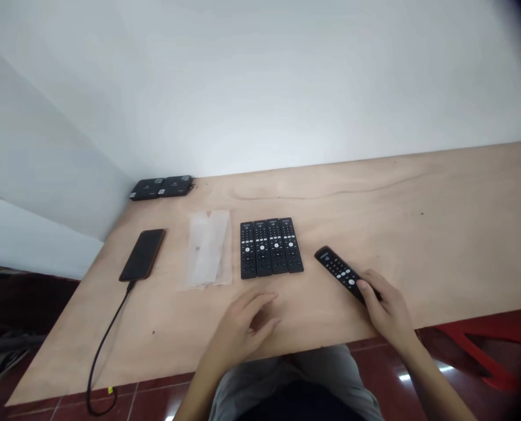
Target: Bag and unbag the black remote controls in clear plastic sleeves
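Note:
Several black remotes (269, 248) lie side by side, upright in a row, on the wooden table (440, 234). Another black remote (340, 271) is tilted to the right of the row, its lower end in my right hand (385, 304), thumb on top and fingers around its far side. My left hand (247, 324) is over the table just below the row, fingers curved with a gap between thumb and fingers, holding nothing. Translucent plastic sleeves (210, 248) lie flat to the left of the row.
A dark phone (142, 255) with a black cable (103, 342) lies at the left, the cable hanging over the front edge. Two black boxes (161, 187) sit by the wall at the back left. A red chair (497, 345) stands at the lower right.

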Tool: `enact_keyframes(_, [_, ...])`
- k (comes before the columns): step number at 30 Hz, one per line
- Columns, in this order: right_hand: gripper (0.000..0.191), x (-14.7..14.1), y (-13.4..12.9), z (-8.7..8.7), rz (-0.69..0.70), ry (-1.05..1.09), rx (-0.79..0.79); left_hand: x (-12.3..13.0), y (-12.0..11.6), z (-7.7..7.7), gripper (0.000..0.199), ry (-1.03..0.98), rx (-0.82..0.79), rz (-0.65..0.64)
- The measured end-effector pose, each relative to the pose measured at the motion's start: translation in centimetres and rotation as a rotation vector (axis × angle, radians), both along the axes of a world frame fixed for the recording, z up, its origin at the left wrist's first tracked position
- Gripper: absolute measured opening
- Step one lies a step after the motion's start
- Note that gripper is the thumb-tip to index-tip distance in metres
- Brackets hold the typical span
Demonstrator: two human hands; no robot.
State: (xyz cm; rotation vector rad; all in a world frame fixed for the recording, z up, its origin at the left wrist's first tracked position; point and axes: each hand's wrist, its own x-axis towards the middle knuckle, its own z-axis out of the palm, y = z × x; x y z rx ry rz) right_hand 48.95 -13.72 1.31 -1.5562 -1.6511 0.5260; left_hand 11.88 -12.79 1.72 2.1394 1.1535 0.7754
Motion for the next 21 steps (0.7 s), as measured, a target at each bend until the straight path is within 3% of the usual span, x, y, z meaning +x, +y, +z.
enact_keyframes(5, [0.048,-2.2,1.7,-0.8,-0.192,-0.002,-0.094,0.2,0.2,0.2,0.031,-0.051,-0.035,0.034])
enact_keyframes(9, [0.053,-3.7,3.7,-1.2,-0.171,-0.013,-0.064,0.5,0.3,0.4,0.007,-0.070,-0.004,0.015])
enact_keyframes(21, [0.048,-7.7,8.1,-1.3,-0.106,-0.108,-0.016,0.6,0.6,0.3,0.009,-0.083,0.007,-0.011])
